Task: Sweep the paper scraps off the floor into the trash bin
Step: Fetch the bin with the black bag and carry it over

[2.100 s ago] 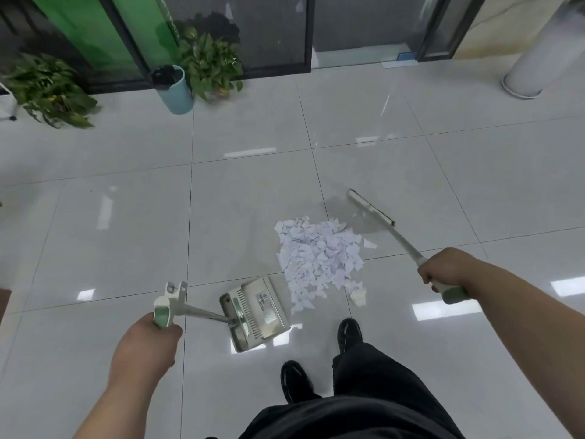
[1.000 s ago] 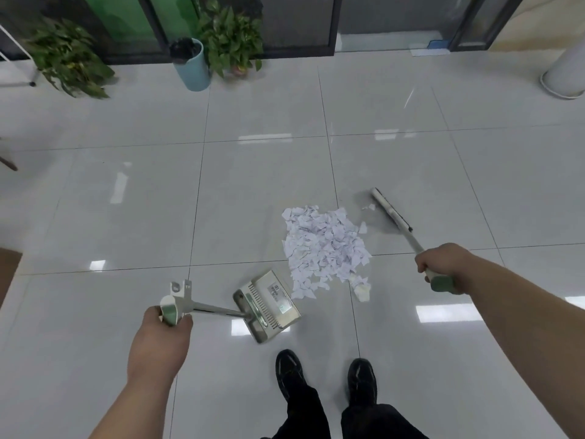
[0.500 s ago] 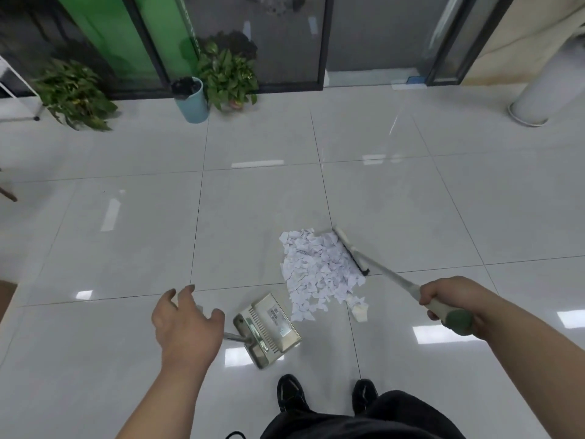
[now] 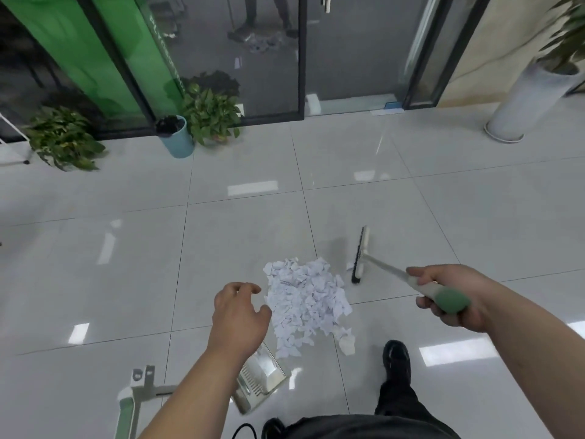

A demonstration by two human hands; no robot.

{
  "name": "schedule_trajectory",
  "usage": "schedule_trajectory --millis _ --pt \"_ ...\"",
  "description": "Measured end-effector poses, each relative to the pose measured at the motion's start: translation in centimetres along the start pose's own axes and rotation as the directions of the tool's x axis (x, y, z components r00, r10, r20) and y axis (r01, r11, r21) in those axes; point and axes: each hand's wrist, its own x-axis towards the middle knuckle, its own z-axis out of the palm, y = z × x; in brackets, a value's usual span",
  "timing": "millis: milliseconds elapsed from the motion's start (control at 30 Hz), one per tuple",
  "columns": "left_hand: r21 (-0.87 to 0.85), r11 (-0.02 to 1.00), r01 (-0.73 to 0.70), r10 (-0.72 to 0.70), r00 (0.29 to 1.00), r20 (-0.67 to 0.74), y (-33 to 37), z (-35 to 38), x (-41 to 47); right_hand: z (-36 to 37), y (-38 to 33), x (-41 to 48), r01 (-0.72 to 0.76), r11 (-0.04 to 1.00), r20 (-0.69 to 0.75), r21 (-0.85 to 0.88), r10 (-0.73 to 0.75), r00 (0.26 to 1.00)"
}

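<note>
Head view, looking down and forward.

Paper scraps (image 4: 305, 304): one heap of small torn white pieces with jagged edges, some faintly marked in blue-grey. The heap lies on the glossy pale floor (image 4: 126, 280), close in front of the person. A larger crumpled wad (image 4: 346, 343) sits at the heap's near-right corner, touching it.

Broom (image 4: 384, 267): its head (image 4: 361, 253) stands on the floor just right of the heap, with the dark bristles turned toward the paper and a narrow gap between them.

Right hand (image 4: 449, 299): right of the heap and raised off the floor, clenched round the broom's green grip.

Left hand (image 4: 239, 315): just left of the heap and above the floor, palm down, fingers loosely curled, grasping nothing.

Containers:
- Dustpan (image 4: 262, 373): on the floor at the heap's near-left edge, mouth toward the scraps (the left forearm covers part of it). The part that shows is shiny, with a row of ribbed slots. Whether any paper lies inside, I cannot tell. Its long handle (image 4: 136, 394) is farther left of the heap and nearer the person, with no hand on it.
- Trash bin (image 4: 175, 137): teal with a black liner folded over the rim, well beyond the heap and to its left, by the glass doors (image 4: 269, 74). It stands between two leafy potted plants (image 4: 210, 115). Its contents cannot be made out.
- Tall white planter (image 4: 525, 103): far beyond the heap to the right, holding green foliage.

Black shoe (image 4: 395, 356): on the floor near the heap's near-right side.
</note>
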Motion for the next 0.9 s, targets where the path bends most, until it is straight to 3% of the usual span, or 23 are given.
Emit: schedule_trajectory --millis 200,333,400,467,567,700,833,900 --pt "0.052 0.998 0.023 -0.024 1.000 0.009 10.5 4.2 5.1 -8.7 -7.6 4.6 0.122 0.990 0.214 -0.069 -0.105 0.971" --pt "0.047 0.995 0.089 -0.090 0.996 0.001 18.1 7.2 7.3 -18.1 -11.9 6.5 0.254 0.959 0.409 -0.126 -0.183 0.894" --pt "0.026 0.994 0.102 -0.101 0.995 -0.008 21.3 8.5 8.2 -21.7 -13.9 7.2 0.327 0.921 0.532 -0.209 -0.174 0.829" --pt "0.000 0.993 0.120 -0.120 0.992 -0.028 23.6 9.7 8.7 -24.2 -15.7 8.0 0.368 0.850 0.604 -0.377 -0.075 0.793" --pt "-0.011 0.987 0.161 -0.161 0.986 -0.042 25.4 10.8 8.8 -25.1 -17.4 9.1 0.387 0.729 0.655 -0.565 0.111 0.747" --pt "-0.004 0.974 0.227 -0.227 0.973 -0.047 25.3 11.7 7.5 -24.4 -17.1 10.1 0.418 0.643 0.685 -0.642 0.235 0.690" --pt "-0.042 0.957 0.288 -0.290 0.957 -0.032 23.8 12.5 5.2 -24.4 -16.4 11.1 0.359 0.784 0.695 -0.507 0.124 0.709" --pt "-0.062 0.948 0.311 -0.314 0.949 -0.034 22.8 12.8 4.0 -23.8 -16.0 11.0 0.402 0.715 0.677 -0.572 0.135 0.723"
